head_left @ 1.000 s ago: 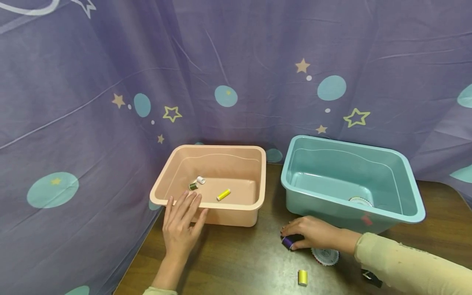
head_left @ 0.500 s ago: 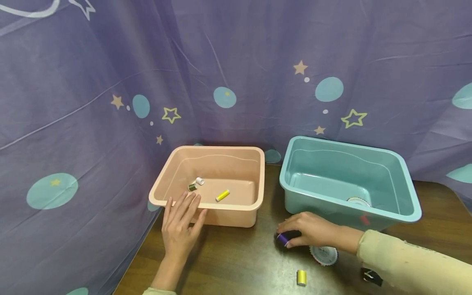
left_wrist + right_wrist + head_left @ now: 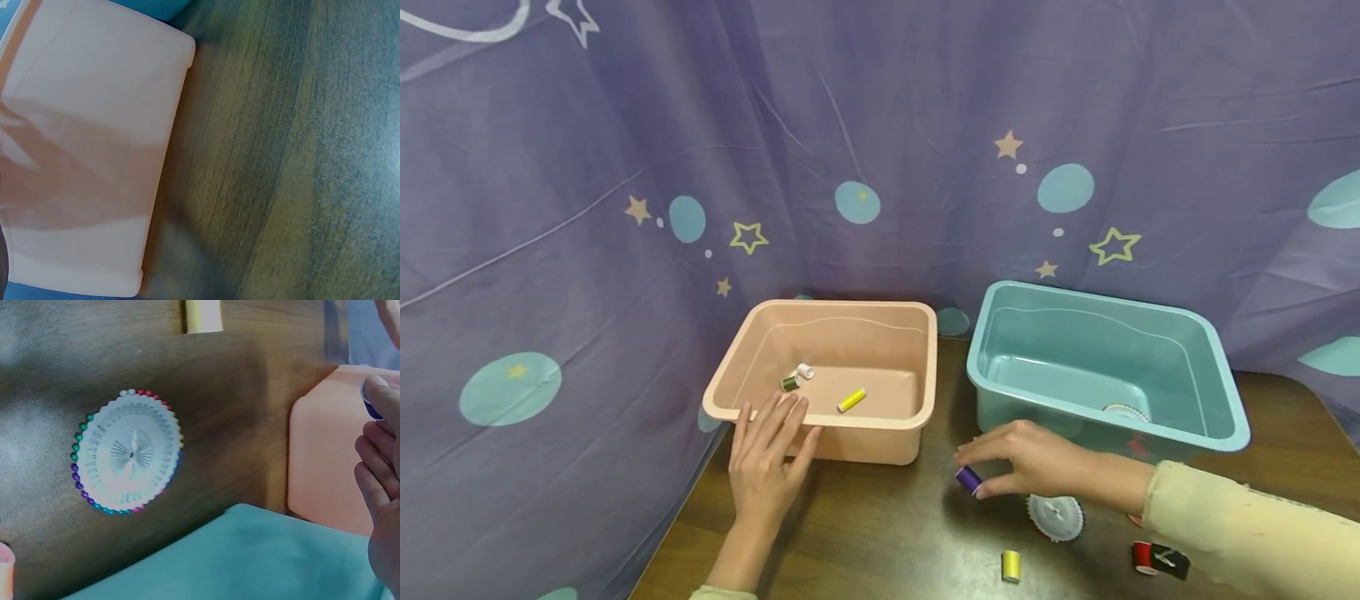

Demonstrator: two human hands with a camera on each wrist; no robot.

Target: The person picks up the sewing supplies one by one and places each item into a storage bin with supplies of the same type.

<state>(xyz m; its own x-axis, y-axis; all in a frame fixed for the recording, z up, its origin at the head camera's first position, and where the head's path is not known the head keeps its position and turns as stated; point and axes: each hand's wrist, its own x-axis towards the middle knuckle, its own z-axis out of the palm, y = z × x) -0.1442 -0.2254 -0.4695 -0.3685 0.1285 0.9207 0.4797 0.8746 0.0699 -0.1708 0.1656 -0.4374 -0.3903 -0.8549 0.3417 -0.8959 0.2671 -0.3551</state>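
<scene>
My right hand (image 3: pixel 1037 460) pinches a purple thread spool (image 3: pixel 968 480) between thumb and fingers, in front of the teal bin (image 3: pixel 1045 421). The right wrist view shows only the end of that spool (image 3: pixel 370 403) by the thumb. My left hand (image 3: pixel 765 462) rests with extended fingers on the front rim of the peach bin (image 3: pixel 880 423). Inside that bin lie a green spool (image 3: pixel 791 382), a white spool (image 3: pixel 805 371) and a slim yellow spool (image 3: pixel 852 401). A round wheel of pearl-headed pins (image 3: pixel 131 453) lies on the table below my right wrist.
On the wooden table (image 3: pixel 865 533) stands a yellow spool (image 3: pixel 1011 566). Further right, a red spool (image 3: pixel 1142 557) lies beside a small black item (image 3: pixel 1171 562). Another pin wheel (image 3: pixel 1126 412) is in the teal bin. A purple curtain (image 3: pixel 917 125) hangs behind.
My right hand has moved slightly left and up with the purple spool. The red spool has come into view from behind the sleeve. My left hand stays on the rim.
</scene>
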